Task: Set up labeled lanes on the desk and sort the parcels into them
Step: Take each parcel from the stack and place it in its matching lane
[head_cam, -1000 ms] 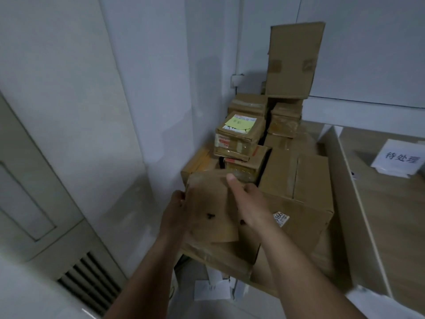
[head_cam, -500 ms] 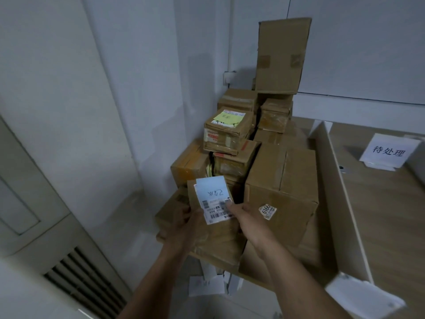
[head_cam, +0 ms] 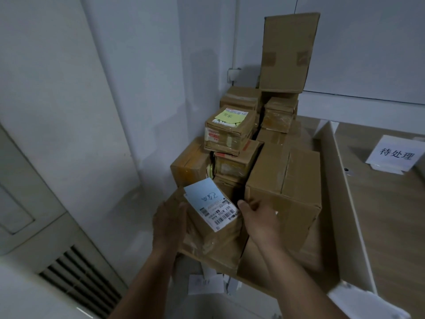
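I hold a small taped cardboard parcel [head_cam: 213,238] in front of a pile of parcels. My left hand [head_cam: 169,226] grips its left side and my right hand [head_cam: 259,221] grips its right side. A white shipping label [head_cam: 210,207] with a barcode and handwriting faces up on it. The pile of brown cardboard boxes [head_cam: 282,180] fills the corner behind, with a yellow-noted box [head_cam: 230,132] on top. On the wooden desk [head_cam: 391,215] to the right stands a white lane sign [head_cam: 394,155] with printed characters.
A white divider panel [head_cam: 345,192] runs along the desk's left edge beside the pile. A tall box [head_cam: 287,54] leans against the wall at the back. Loose white papers [head_cam: 207,284] lie on the floor below. A vent grille [head_cam: 78,279] is at lower left.
The parcel has been turned over in both hands, so its white label now faces up where plain cardboard showed before. It sits a little lower and tilted.
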`<action>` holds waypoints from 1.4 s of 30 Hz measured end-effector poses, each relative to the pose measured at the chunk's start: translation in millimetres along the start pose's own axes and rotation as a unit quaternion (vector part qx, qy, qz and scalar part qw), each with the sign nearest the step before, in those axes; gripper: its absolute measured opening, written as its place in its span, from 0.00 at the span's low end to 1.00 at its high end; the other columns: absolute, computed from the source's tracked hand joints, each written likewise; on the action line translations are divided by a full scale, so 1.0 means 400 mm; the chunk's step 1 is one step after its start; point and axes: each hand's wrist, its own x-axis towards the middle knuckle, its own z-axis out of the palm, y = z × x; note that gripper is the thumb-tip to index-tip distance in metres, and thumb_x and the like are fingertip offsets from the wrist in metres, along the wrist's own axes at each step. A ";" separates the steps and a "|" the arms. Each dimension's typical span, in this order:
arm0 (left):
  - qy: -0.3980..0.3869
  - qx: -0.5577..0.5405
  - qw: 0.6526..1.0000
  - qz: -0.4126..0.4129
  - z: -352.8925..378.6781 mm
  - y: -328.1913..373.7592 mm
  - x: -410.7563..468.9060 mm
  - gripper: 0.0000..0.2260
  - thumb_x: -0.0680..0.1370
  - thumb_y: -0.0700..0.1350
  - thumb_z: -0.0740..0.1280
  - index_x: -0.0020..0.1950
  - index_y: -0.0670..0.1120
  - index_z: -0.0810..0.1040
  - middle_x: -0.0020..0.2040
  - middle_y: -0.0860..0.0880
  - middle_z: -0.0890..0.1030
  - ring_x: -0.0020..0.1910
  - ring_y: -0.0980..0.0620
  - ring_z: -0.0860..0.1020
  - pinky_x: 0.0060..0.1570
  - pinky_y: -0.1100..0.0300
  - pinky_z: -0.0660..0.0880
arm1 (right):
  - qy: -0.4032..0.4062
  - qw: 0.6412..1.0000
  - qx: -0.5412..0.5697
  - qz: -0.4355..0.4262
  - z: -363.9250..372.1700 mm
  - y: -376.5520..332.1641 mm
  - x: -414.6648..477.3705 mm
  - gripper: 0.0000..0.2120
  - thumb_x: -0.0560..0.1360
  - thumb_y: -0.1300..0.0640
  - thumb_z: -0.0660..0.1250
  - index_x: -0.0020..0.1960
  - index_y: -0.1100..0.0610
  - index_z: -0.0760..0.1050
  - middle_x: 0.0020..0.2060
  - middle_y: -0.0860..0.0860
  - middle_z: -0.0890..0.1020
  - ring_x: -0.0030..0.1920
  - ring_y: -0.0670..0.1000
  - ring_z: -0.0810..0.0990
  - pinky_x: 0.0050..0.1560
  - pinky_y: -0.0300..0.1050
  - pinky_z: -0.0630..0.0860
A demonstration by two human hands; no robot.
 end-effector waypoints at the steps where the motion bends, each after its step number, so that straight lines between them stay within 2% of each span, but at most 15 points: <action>1: 0.008 -0.023 1.000 0.000 -0.005 0.007 0.008 0.23 0.80 0.49 0.60 0.73 0.43 0.63 0.70 0.42 0.68 0.68 0.40 0.67 0.64 0.50 0.66 | 0.018 0.999 -0.031 0.003 -0.010 -0.002 -0.003 0.15 0.77 0.43 0.63 0.43 0.55 0.75 0.39 0.51 0.79 0.44 0.54 0.76 0.44 0.44 0.68; 5: -0.016 -0.037 0.999 0.018 -0.001 0.023 0.049 0.28 0.79 0.50 0.61 0.77 0.48 0.54 0.74 0.45 0.63 0.72 0.43 0.63 0.70 0.45 0.60 | -0.035 0.997 -0.055 0.030 -0.005 -0.003 -0.001 0.24 0.75 0.37 0.61 0.33 0.56 0.75 0.34 0.54 0.82 0.40 0.56 0.81 0.44 0.48 0.76; 8: -0.026 0.013 0.999 0.021 0.003 0.027 0.067 0.27 0.79 0.52 0.61 0.76 0.48 0.58 0.71 0.44 0.68 0.69 0.43 0.68 0.68 0.43 0.64 | -0.061 0.997 -0.033 0.019 0.012 -0.003 0.001 0.22 0.74 0.39 0.63 0.35 0.56 0.78 0.34 0.55 0.83 0.38 0.56 0.83 0.47 0.55 0.80; 11: 0.021 0.026 0.999 0.008 -0.025 0.009 0.065 0.22 0.79 0.53 0.61 0.70 0.46 0.68 0.64 0.44 0.75 0.62 0.44 0.74 0.60 0.49 0.72 | -0.090 0.995 -0.017 -0.038 0.006 -0.012 0.012 0.12 0.77 0.46 0.63 0.53 0.51 0.79 0.50 0.49 0.82 0.52 0.54 0.80 0.54 0.49 0.76; 13: 0.038 0.040 0.998 -0.006 -0.039 -0.007 0.057 0.21 0.79 0.55 0.61 0.67 0.45 0.69 0.60 0.44 0.76 0.58 0.43 0.76 0.57 0.48 0.73 | -0.134 0.990 0.025 -0.046 0.005 -0.024 0.007 0.21 0.78 0.49 0.64 0.70 0.47 0.68 0.60 0.45 0.74 0.64 0.53 0.73 0.59 0.45 0.70; 15: 0.035 0.044 0.998 -0.019 -0.042 -0.017 0.050 0.24 0.78 0.58 0.60 0.67 0.44 0.67 0.58 0.43 0.75 0.55 0.42 0.77 0.55 0.46 0.75 | -0.112 0.993 0.020 -0.041 0.020 -0.024 0.008 0.28 0.76 0.47 0.66 0.74 0.48 0.62 0.66 0.45 0.71 0.67 0.54 0.70 0.64 0.49 0.69; 19: 0.024 0.002 0.999 -0.044 -0.040 -0.028 0.059 0.30 0.74 0.59 0.62 0.73 0.49 0.60 0.63 0.42 0.75 0.57 0.40 0.77 0.54 0.42 0.76 | 0.002 0.998 -0.065 -0.019 0.026 -0.024 0.006 0.17 0.74 0.40 0.64 0.51 0.53 0.76 0.47 0.51 0.80 0.50 0.54 0.79 0.50 0.49 0.76; 23: -0.013 -0.018 0.998 -0.056 -0.033 -0.019 0.037 0.24 0.78 0.57 0.60 0.71 0.50 0.60 0.43 0.43 0.82 0.36 0.43 0.82 0.39 0.48 0.80 | -0.089 0.986 -0.143 -0.012 0.021 -0.043 -0.015 0.23 0.77 0.35 0.53 0.38 0.51 0.73 0.44 0.53 0.81 0.49 0.55 0.79 0.50 0.47 0.74; 24: -0.010 -0.019 0.998 -0.051 -0.029 -0.014 0.029 0.21 0.79 0.56 0.59 0.69 0.48 0.63 0.43 0.42 0.82 0.36 0.43 0.81 0.41 0.47 0.80 | -0.098 0.984 -0.150 -0.007 0.023 -0.045 -0.020 0.24 0.77 0.35 0.51 0.37 0.51 0.73 0.46 0.54 0.82 0.49 0.55 0.80 0.53 0.48 0.74; 27: 0.009 0.016 1.000 -0.013 -0.024 -0.012 0.041 0.27 0.77 0.60 0.59 0.71 0.48 0.64 0.64 0.41 0.75 0.59 0.40 0.76 0.60 0.44 0.72 | -0.098 0.984 -0.152 -0.005 0.026 -0.038 -0.026 0.28 0.77 0.33 0.49 0.35 0.52 0.74 0.43 0.54 0.83 0.48 0.55 0.81 0.55 0.50 0.75; 30: -0.012 -0.010 1.000 0.017 -0.018 0.023 0.066 0.29 0.77 0.56 0.61 0.74 0.46 0.61 0.70 0.45 0.68 0.68 0.43 0.68 0.66 0.49 0.67 | -0.095 0.983 -0.154 -0.010 0.030 -0.032 -0.031 0.28 0.76 0.32 0.49 0.34 0.51 0.74 0.41 0.54 0.84 0.45 0.54 0.81 0.55 0.51 0.75; 34: -0.052 0.052 0.995 0.070 0.010 0.049 0.085 0.17 0.80 0.48 0.59 0.67 0.44 0.67 0.59 0.48 0.75 0.52 0.48 0.75 0.47 0.58 0.73 | -0.120 0.988 -0.092 -0.011 0.046 -0.038 -0.036 0.25 0.75 0.34 0.54 0.38 0.52 0.77 0.41 0.53 0.83 0.45 0.54 0.82 0.56 0.54 0.76; 37: 0.002 0.088 0.995 0.055 -0.004 0.038 0.083 0.11 0.80 0.52 0.58 0.57 0.48 0.73 0.55 0.43 0.79 0.53 0.44 0.77 0.50 0.53 0.73 | -0.120 0.991 -0.049 -0.013 0.050 -0.041 -0.034 0.22 0.75 0.36 0.59 0.53 0.52 0.79 0.48 0.51 0.82 0.49 0.52 0.80 0.54 0.50 0.76; 39: 0.002 0.139 0.989 0.053 -0.017 0.030 0.071 0.09 0.81 0.54 0.56 0.52 0.50 0.71 0.52 0.44 0.79 0.53 0.44 0.78 0.51 0.52 0.73 | -0.115 0.993 -0.032 -0.017 0.046 -0.041 -0.030 0.18 0.76 0.38 0.60 0.51 0.52 0.76 0.45 0.49 0.81 0.46 0.50 0.79 0.46 0.46 0.75; 42: -0.031 0.136 0.987 0.084 -0.013 0.011 0.054 0.13 0.81 0.55 0.54 0.58 0.52 0.74 0.45 0.52 0.76 0.45 0.52 0.76 0.45 0.58 0.70 | -0.115 0.993 -0.021 -0.025 0.046 -0.037 -0.030 0.13 0.77 0.43 0.61 0.49 0.52 0.76 0.42 0.47 0.79 0.44 0.49 0.78 0.40 0.43 0.72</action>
